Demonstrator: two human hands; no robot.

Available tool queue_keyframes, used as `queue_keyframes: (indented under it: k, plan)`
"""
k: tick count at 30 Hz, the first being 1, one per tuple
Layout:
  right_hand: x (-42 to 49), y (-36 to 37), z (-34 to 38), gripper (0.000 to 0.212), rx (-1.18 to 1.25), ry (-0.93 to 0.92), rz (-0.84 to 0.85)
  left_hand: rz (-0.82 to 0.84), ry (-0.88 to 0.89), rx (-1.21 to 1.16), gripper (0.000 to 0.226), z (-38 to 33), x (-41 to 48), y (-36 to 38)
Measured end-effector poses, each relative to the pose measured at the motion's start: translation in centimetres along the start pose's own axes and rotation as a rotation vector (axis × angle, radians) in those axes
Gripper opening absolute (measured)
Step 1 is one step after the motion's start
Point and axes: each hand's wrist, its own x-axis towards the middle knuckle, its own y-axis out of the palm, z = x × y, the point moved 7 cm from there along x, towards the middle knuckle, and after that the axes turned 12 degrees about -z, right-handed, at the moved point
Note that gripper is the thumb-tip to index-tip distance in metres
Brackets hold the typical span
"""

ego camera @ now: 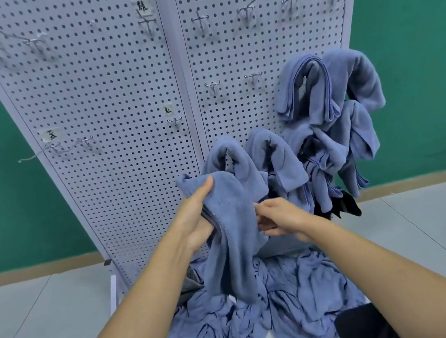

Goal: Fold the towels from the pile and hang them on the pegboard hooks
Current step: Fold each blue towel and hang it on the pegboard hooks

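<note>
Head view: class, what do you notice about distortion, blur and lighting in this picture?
Head view: wide-angle distortion tilts the sides of the pegboard inward toward the floor; the upper hooks look smeared and soft, while the held towel is sharper; lighting is even, soft-shadowed, without glare.

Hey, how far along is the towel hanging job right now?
Partway. Done: several hung towels are draped folded over hooks on the right side of the pegboard. In hand: the left hand and right hand hold the held towel, mid-fold. Left: a rumpled pile below the board, with many empty hooks waiting.
</note>
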Motion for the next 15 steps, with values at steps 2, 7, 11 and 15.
queue_keyframes:
  k: [2, 7, 11, 15]
  plan:
    - [-0.1, 0.7, -0.7, 0.038, 0.044, 0.059, 0.031, 0.007, 0.008, -0.050, 0.033, -0.7, -0.4, 0.5]
    - [0.1, 1.4, -1.7, 0.049, 0.145, 0.152, 0.101, 0.017, 0.039, -0.166, 0.025, -2.1, -1.0, 0.5]
    - [0.1, 1.5, -1.6, 0.038, 0.317, 0.213, 0.152, -0.004, 0.062, -0.162, 0.027, -2.9, -0.8, -0.7]
    - [0.6, -0.2, 0.2, 0.026, 0.484, 0.139, 0.089, -0.065, 0.102, -0.081, 0.033, -3.7, -0.4, -2.6]
